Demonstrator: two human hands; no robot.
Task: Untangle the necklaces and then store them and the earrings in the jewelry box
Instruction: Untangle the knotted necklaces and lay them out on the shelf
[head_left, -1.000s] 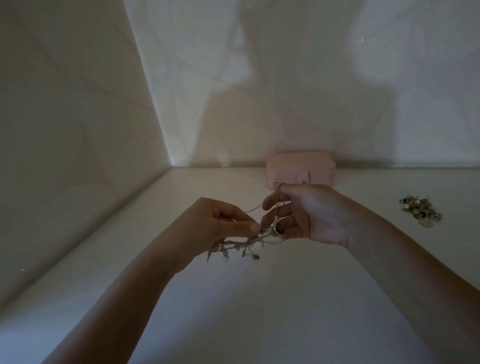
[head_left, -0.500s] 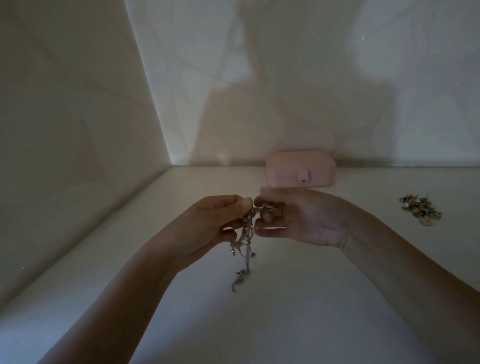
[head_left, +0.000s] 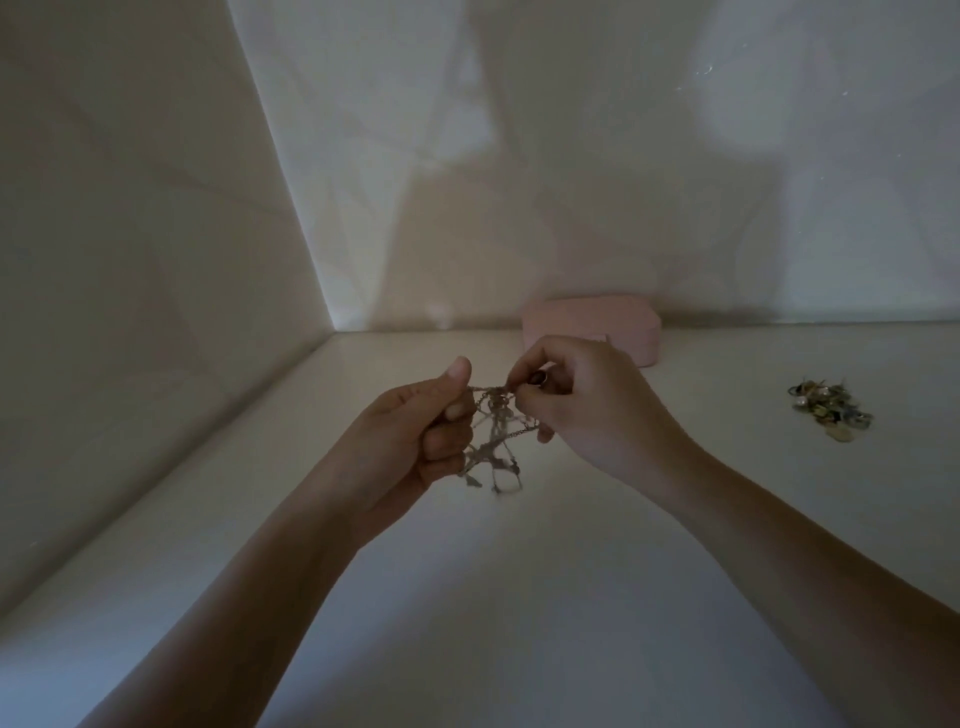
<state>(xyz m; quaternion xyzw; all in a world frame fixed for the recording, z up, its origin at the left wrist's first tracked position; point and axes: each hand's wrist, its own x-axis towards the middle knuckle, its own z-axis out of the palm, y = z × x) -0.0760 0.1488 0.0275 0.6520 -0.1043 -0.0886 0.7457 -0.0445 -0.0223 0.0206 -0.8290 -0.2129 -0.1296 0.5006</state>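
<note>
A tangled bunch of thin metal necklaces (head_left: 493, 441) hangs in the air between my two hands, above the white table. My left hand (head_left: 410, 441) grips the left side of the tangle, thumb up and fingers curled round the chains. My right hand (head_left: 587, 400) pinches a strand at the top right of the tangle. Behind my right hand, against the back wall, lies the pink jewelry box (head_left: 613, 319), lid down, its front partly hidden by my fingers. A small heap of earrings (head_left: 826, 410) lies on the table at the right.
The white table (head_left: 519, 597) ends at a wall on the left and a wall at the back, which meet in a corner at the far left. The light is dim, and shadows fall on the back wall.
Both hands have risen slightly and pulled apart. The tangle, which hung down in a long bunch half a second ago, is now spread wider between them.
</note>
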